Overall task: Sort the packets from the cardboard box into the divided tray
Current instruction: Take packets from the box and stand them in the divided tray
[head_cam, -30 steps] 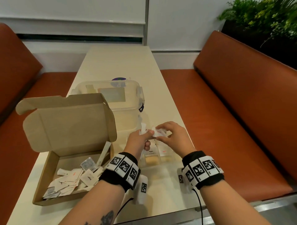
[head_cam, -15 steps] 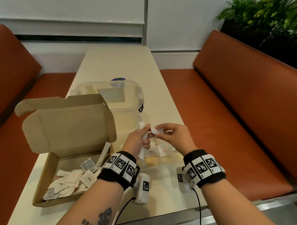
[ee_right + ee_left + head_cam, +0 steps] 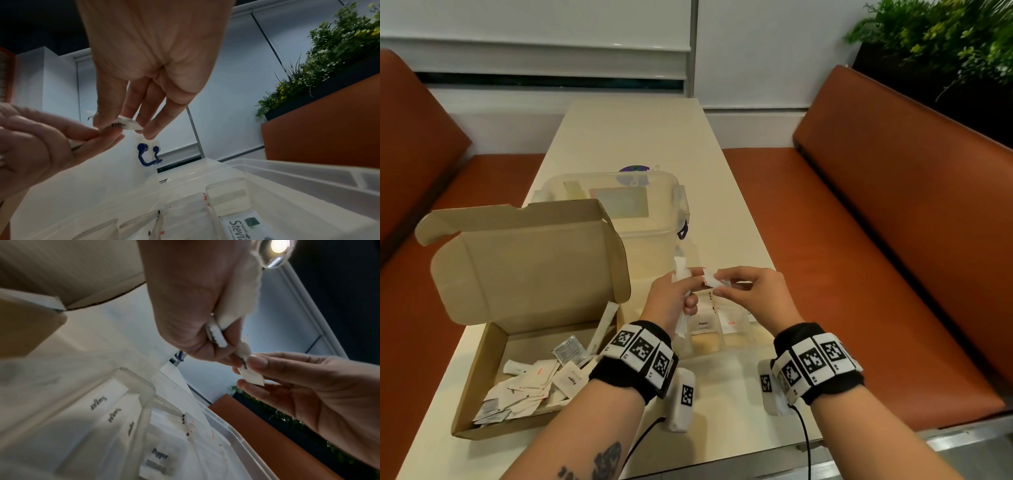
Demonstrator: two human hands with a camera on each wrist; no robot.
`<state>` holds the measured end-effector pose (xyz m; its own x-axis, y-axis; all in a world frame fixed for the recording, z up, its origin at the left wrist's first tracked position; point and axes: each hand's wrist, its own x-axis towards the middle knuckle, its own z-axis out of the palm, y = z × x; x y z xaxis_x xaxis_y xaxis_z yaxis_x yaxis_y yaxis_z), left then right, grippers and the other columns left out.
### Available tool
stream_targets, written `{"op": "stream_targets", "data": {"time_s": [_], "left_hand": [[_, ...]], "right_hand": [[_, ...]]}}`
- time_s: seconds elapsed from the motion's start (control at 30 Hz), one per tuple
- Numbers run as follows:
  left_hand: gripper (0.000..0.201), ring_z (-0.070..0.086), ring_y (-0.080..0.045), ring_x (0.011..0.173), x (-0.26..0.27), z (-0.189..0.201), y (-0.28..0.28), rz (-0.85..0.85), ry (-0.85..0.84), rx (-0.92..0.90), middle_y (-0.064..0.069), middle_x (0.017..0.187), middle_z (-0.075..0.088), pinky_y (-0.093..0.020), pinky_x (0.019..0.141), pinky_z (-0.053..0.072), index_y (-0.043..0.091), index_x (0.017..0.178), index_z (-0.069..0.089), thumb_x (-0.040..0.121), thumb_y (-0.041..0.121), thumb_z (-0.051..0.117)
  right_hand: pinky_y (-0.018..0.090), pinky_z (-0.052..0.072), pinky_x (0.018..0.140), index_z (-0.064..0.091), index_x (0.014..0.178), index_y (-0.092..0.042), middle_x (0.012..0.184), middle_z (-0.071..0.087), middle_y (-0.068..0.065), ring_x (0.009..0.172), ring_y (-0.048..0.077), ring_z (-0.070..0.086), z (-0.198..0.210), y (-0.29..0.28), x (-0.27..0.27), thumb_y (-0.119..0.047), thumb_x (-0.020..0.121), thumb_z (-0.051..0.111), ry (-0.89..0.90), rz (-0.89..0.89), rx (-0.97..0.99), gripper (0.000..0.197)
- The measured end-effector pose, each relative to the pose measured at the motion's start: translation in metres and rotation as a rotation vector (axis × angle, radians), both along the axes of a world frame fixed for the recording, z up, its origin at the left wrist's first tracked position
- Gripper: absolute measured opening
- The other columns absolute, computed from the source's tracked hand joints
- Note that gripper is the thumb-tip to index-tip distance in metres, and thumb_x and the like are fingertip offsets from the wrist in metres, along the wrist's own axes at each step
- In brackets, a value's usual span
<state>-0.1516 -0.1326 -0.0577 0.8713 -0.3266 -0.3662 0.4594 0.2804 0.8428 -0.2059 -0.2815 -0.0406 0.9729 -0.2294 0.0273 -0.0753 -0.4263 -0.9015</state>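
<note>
My left hand (image 3: 681, 291) grips a bunch of white packets (image 3: 683, 274), among them a long stick packet, above the clear divided tray (image 3: 756, 342). My right hand (image 3: 736, 291) pinches one small white packet (image 3: 710, 280) between thumb and fingers, and my left thumb and forefinger still touch that packet (image 3: 249, 374). The same small packet (image 3: 125, 125) shows from below in the right wrist view. The tray (image 3: 148, 400) holds packets marked Sugar, Pepper and Salt in separate compartments. The open cardboard box (image 3: 482, 377) at my left holds several loose packets (image 3: 527, 387).
A clear lidded plastic tub (image 3: 661, 212) stands behind the tray, with a blue clasp (image 3: 147, 155). The box lid (image 3: 527, 263) stands upright next to my left hand. Orange benches (image 3: 876, 222) flank the narrow table (image 3: 633, 137). A planter (image 3: 941, 44) is at far right.
Both hands have risen a little above the tray. The right hand's pinch on the small packet has drawn it partly out of the left hand's bunch.
</note>
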Motion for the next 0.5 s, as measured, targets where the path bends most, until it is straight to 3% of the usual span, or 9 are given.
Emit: {"op": "stream_targets", "data": {"time_s": [0.1,0.2,0.37,0.43,0.5], "left_hand": [[0.015,0.036,-0.008,0.037,-0.0004,-0.0018,0.0003,0.023,-0.095,0.173,-0.006,0.064,0.056,-0.017,0.037,0.029,0.01,0.084,0.06,0.086,-0.004,0.055],[0.016,0.037,-0.01,0.037,-0.0023,-0.003,-0.0002,0.02,-0.14,0.286,-0.006,0.067,0.053,-0.017,0.039,0.029,0.011,0.078,0.062,0.086,-0.001,0.055],[0.005,0.035,-0.011,0.038,-0.004,-0.0023,-0.0017,-0.068,-0.109,0.302,-0.012,0.074,0.051,-0.018,0.038,0.027,0.003,0.085,0.061,0.086,0.007,0.058],[0.007,0.035,-0.011,0.036,-0.0039,-0.0034,-0.001,-0.088,-0.11,0.308,-0.011,0.069,0.05,-0.018,0.038,0.026,0.002,0.086,0.06,0.087,0.009,0.062],[0.004,0.035,-0.009,0.035,-0.0049,-0.0043,0.0001,-0.102,-0.114,0.321,-0.006,0.062,0.05,-0.017,0.037,0.028,0.005,0.084,0.061,0.086,0.005,0.065]], "right_hand": [[0.018,0.053,0.08,0.074,0.087,-0.026,0.095,0.072,-0.007,0.086,0.016,0.066,-0.0007,0.0008,-0.0014,-0.016,0.073,0.08,0.006,-0.009,-0.005,0.018],[0.015,0.052,0.078,0.073,0.084,-0.025,0.092,0.07,-0.008,0.086,0.012,0.063,-0.0015,0.0002,-0.0033,-0.016,0.073,0.08,-0.004,-0.004,-0.054,0.016],[0.018,0.051,0.077,0.073,0.089,-0.021,0.096,0.064,-0.003,0.086,0.015,0.059,-0.001,-0.0014,-0.0032,-0.014,0.07,0.082,0.028,0.025,-0.168,0.022],[0.022,0.052,0.08,0.074,0.09,-0.02,0.097,0.063,-0.001,0.085,0.018,0.06,0.0004,-0.0025,-0.0032,-0.016,0.071,0.082,0.052,0.031,-0.164,0.021],[0.018,0.051,0.076,0.075,0.088,-0.021,0.092,0.066,-0.001,0.082,0.016,0.06,0.0012,-0.0035,-0.0032,-0.02,0.073,0.08,0.058,0.027,-0.146,0.016]]}}
